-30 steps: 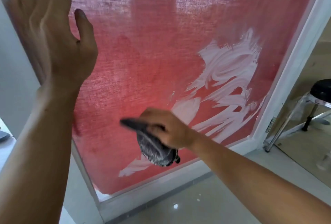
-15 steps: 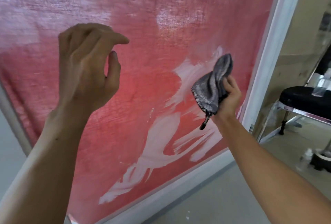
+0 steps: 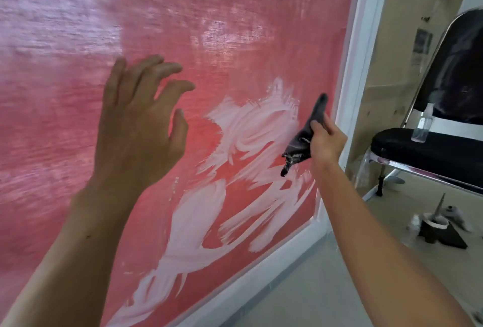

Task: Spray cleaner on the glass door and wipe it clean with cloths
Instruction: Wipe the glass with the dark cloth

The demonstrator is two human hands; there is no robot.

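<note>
**A:** What's actually cut off here? The glass door (image 3: 78, 26) gets clipped at the top, left and bottom edges, so its full extent can't be seen. Both forearms are chopped off by the bottom edge too.

**B:** Yep. Part of the cloth (image 3: 304, 138) is hidden inside the right hand (image 3: 326, 141), and whether the left hand (image 3: 138, 128) is touching the glass can't be told. The chair (image 3: 428, 144) is cropped at the right edge. The stuff on the floor (image 3: 441, 227) is too blurred to be identified, and the bottle (image 3: 422, 125) label can't be read.
</note>
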